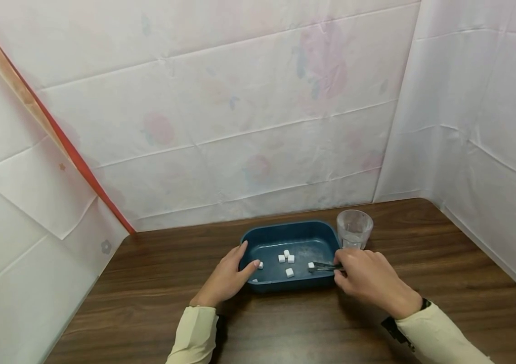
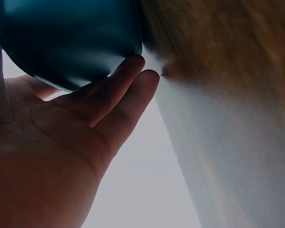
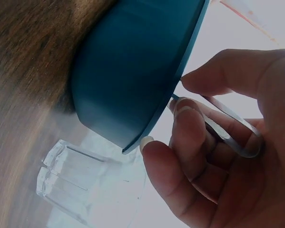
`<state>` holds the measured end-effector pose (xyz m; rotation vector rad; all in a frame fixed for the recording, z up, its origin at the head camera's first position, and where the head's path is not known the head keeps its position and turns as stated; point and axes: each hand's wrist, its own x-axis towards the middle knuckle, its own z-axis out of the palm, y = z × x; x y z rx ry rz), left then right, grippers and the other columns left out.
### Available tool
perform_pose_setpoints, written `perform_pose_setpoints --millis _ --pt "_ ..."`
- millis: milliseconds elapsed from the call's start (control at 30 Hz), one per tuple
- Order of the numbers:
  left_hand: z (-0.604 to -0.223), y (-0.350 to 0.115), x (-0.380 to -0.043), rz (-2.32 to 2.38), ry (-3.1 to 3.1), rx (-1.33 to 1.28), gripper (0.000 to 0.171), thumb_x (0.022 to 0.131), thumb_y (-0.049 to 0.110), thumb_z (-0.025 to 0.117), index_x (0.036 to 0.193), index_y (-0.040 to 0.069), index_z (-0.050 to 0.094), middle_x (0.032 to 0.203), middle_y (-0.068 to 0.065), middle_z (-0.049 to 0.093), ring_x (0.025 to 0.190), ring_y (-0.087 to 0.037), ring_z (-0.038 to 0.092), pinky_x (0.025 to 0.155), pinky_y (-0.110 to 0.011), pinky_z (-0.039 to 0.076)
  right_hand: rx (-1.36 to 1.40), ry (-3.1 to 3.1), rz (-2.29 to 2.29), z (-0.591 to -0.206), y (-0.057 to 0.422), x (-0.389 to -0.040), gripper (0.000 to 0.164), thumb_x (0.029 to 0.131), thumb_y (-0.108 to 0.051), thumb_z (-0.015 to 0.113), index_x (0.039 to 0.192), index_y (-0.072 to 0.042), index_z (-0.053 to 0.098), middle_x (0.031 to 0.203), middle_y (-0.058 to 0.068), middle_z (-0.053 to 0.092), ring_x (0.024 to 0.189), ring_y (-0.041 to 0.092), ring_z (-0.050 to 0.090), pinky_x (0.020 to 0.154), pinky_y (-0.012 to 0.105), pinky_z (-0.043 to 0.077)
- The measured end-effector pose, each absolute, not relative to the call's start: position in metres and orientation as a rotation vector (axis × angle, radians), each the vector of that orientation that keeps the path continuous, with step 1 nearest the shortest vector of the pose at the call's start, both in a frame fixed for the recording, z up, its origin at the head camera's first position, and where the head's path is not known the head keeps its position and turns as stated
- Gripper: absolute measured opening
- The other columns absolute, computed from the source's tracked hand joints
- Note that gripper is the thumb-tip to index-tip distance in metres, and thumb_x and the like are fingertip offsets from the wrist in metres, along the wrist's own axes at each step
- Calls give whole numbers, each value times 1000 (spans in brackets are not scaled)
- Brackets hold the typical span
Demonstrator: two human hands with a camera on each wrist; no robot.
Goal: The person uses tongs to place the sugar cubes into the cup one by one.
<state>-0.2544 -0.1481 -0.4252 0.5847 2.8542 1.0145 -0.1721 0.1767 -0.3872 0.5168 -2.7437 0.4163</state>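
A dark blue rectangular tray [image 1: 285, 231] stands on the table, holding several small white cubes [image 1: 290, 273]. My left hand [image 1: 226, 275] grips its left end, thumb over the rim and the other fingers along the outside wall. At the right end, my right hand [image 1: 369, 275] pinches small metal tongs [image 1: 324, 267] that reach over the rim into the tray. Their tips meet one white cube [image 1: 310, 265] near the tray's right side. In the right wrist view the bent end of the tongs [image 3: 250, 151] lies toward the palm.
A clear drinking glass [image 1: 355, 227] stands close behind my right hand, beside the tray's right end. The wooden table [image 1: 158, 288] backs onto a wall hung with white patterned sheeting [image 1: 240, 126], which also lines both sides.
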Motion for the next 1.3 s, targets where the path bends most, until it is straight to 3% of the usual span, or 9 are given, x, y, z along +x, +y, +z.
perform_pose_setpoints --millis 1300 --pt "-425 -147 -253 1017 2861 579 80 99 54 57 159 10 30 157 -14 37 142 -33 37 113 -56 32 537 -2628 439 -391 171 -173 23 82 -11 78 74 -21 59 67 -12 48 53 1 39 45 24 35"
